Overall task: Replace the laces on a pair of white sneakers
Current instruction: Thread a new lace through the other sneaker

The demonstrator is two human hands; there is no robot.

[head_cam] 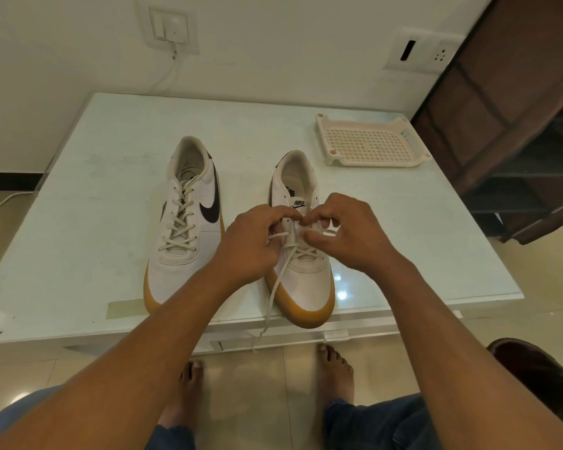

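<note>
The left hand [247,241] and right hand [348,235] are both pinching the cream lace [275,287] between curled fingertips, meeting over the upper eyelets of the partly laced sneaker [309,287], which is sitting at the near edge of the white table [403,238]. One loose lace end is hanging over that edge. The fully laced sneaker [182,254] is standing just beside it, and a perforated tray [371,144] is lying far right

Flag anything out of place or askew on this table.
The half-laced sneaker has its toe jutting past the table's front edge, and one lace end dangles off it toward the floor, while the left hand and right hand pinch the lace higher up. The other sneaker sits fully laced, nothing odd.
</note>
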